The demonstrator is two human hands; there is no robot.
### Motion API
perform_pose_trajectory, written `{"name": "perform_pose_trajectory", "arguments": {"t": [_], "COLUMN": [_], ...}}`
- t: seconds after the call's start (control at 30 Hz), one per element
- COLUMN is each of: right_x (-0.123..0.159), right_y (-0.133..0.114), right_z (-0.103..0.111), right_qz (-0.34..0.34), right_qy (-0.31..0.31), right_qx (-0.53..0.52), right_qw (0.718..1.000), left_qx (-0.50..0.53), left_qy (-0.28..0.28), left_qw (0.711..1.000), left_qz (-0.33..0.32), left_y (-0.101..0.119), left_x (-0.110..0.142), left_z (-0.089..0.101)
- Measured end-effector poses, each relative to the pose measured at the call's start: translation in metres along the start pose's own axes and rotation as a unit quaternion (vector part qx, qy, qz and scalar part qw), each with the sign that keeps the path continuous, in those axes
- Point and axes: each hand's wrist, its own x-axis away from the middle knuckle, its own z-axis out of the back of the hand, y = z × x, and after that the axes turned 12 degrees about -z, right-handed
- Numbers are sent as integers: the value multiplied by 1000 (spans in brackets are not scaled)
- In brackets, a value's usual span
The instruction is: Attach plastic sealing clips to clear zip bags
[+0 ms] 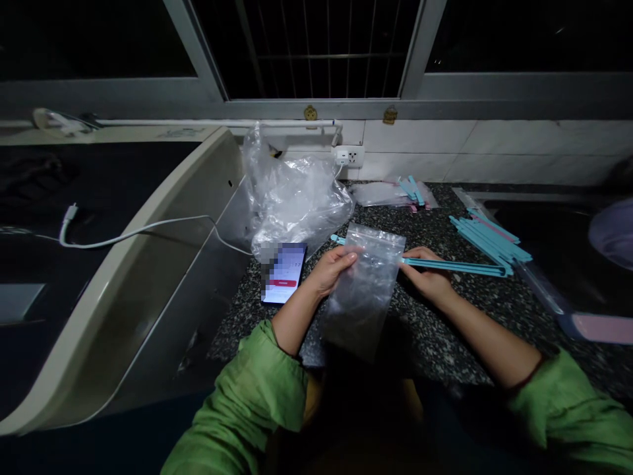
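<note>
A clear zip-seal plastic bag [363, 290] hangs between my hands, its sealing edge turned away from me. My left hand [336, 267] is closed on the bag's left side, thumb on top. My right hand [428, 272] is closed around a long, thin light-blue strip [459, 266] at the bag's right edge. The strip points right, ending in a dark rounded tip. A short light-blue end [337, 239] shows beyond my left hand; the bag and fingers hide whether it belongs to the same strip. On the counter at right lies a pile of similar light-blue strips [489, 241].
A crumpled large plastic bag [299, 198] sits behind my left hand, beside a lit phone [284, 274]. More clear bags [378, 194] with blue pieces lie by the wall. A bulky pale-edged appliance [198, 191] borders the left, with a white cable [143, 227] across it.
</note>
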Motion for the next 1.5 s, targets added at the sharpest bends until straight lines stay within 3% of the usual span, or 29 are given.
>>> {"name": "perform_pose_trajectory", "arguments": {"t": [0.33, 0.97, 1.13, 1.5], "right_x": [2, 6, 6, 6], "right_y": [-8, -6, -6, -6], "right_z": [2, 0, -2, -2], "right_qz": [12, -41, -22, -29], "right_qy": [-10, -23, -31, -33], "right_qx": [-10, -30, -37, -26], "right_qw": [1000, 998, 999, 999], "left_qx": [-38, -39, -46, -30], "left_qy": [9, 32, 26, 79], "left_qw": [999, 996, 994, 993], "left_qz": [37, 80, 91, 88], "left_y": [-2, -4, -3, -5], "left_x": [-3, -6, -5, -6], "left_z": [3, 3, 3, 3]}}
